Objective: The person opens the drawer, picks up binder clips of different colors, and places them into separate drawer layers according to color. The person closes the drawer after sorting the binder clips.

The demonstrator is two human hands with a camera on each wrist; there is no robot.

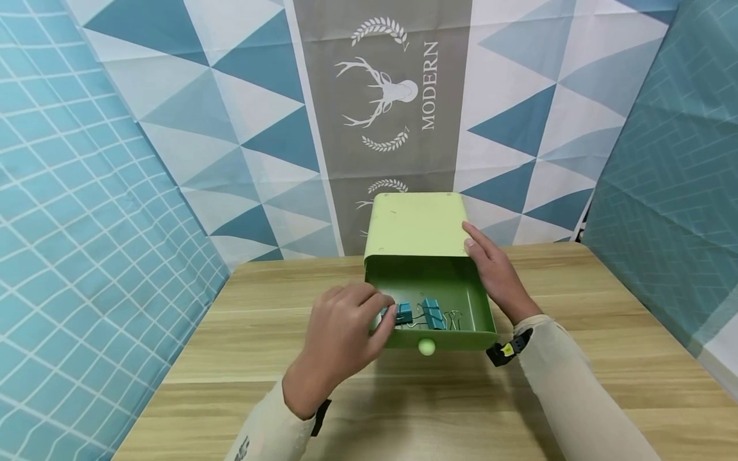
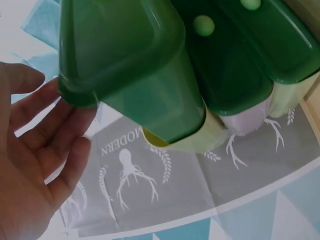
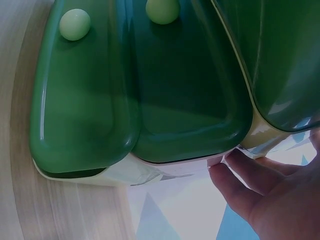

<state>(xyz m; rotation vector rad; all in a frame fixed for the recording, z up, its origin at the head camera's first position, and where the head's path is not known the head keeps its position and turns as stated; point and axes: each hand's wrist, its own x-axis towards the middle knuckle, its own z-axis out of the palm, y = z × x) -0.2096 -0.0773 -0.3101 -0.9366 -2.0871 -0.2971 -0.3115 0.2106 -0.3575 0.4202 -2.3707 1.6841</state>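
Note:
A small drawer cabinet with a light green top stands on the table, its dark green top drawer pulled out. Inside lie several teal binder clips near the front wall. My left hand reaches over the drawer's left front corner, beside the clips. In the left wrist view its fingers curve loosely, the thumb stands apart, and some fingertips are hidden behind the drawer's corner. My right hand rests on the cabinet's right side, thumb near the top edge; in the right wrist view its fingertips touch the side.
Two lower drawers with round light green knobs are pushed in beneath the top one. The wooden table extends around the cabinet. A patterned cloth hangs behind, with blue cloth walls at either side.

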